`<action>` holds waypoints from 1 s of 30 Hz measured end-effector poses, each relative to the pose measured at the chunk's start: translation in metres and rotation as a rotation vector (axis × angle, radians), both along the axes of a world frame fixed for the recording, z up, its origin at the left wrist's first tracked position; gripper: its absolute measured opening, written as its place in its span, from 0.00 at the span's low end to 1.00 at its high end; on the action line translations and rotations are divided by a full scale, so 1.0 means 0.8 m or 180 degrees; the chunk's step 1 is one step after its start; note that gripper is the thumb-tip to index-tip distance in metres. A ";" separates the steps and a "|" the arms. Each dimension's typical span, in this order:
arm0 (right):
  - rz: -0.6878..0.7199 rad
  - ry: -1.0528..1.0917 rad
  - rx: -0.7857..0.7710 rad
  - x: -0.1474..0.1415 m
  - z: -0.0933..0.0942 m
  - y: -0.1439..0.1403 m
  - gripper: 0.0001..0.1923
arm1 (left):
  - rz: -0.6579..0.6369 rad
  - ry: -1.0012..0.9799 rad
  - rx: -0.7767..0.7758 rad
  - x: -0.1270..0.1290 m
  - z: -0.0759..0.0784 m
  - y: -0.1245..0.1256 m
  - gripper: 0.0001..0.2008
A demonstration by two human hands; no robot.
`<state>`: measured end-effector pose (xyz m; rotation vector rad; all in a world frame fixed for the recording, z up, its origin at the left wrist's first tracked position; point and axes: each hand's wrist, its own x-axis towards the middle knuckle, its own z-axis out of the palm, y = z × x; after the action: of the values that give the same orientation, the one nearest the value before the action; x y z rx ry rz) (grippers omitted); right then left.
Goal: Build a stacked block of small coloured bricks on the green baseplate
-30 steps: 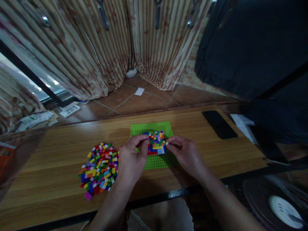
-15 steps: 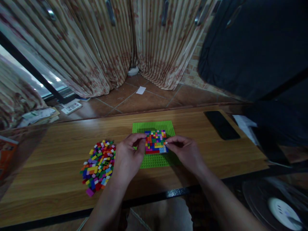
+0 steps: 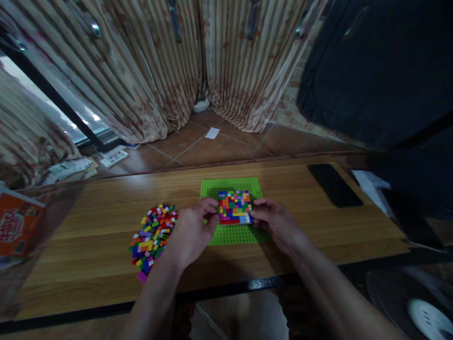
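A flat panel of many-coloured toy bricks (image 3: 234,207) sits over the middle of a green studded baseplate (image 3: 235,234). At its left edge, my left hand (image 3: 194,231) has thumb and index fingertip curled against the panel's side. My right hand (image 3: 279,222) is closed in a pinch at the panel's right edge; what lies between its fingertips is too small to make out. To the left, partly behind my left forearm, lies a heap of loose coloured bricks (image 3: 155,231).
All this rests on a wooden table (image 3: 88,236) with a black front edge. A black phone-like slab (image 3: 334,185) lies at the right, near white paper (image 3: 370,186). An orange printed package (image 3: 17,224) stands beyond the left end. Striped curtains (image 3: 141,71) hang behind.
The whole view has shifted, so the scene sits slightly further right. The left fingers have drawn back from the panel's upper left corner. A white brick seen at my right fingertips no longer shows clearly.
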<state>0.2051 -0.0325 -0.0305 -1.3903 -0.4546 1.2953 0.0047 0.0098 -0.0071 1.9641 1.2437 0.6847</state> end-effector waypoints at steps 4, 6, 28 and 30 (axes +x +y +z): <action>0.0005 -0.0071 -0.0017 -0.001 -0.001 0.000 0.21 | 0.0007 0.0294 0.0335 0.008 0.002 -0.003 0.11; 0.0021 -0.0088 -0.0026 -0.001 -0.002 0.001 0.21 | 0.0015 0.0436 0.0418 0.011 0.003 -0.004 0.11; 0.0236 -0.0367 0.0015 -0.005 -0.005 -0.001 0.19 | 0.0381 0.0104 0.0237 0.010 -0.008 0.000 0.13; 0.0246 -0.0386 0.0003 -0.005 -0.002 -0.001 0.20 | 0.0431 0.0125 0.0220 0.012 -0.007 -0.001 0.13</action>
<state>0.2013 -0.0333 -0.0325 -1.4681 -0.5960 1.2768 0.0141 0.0093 -0.0128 1.9708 1.4042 0.7687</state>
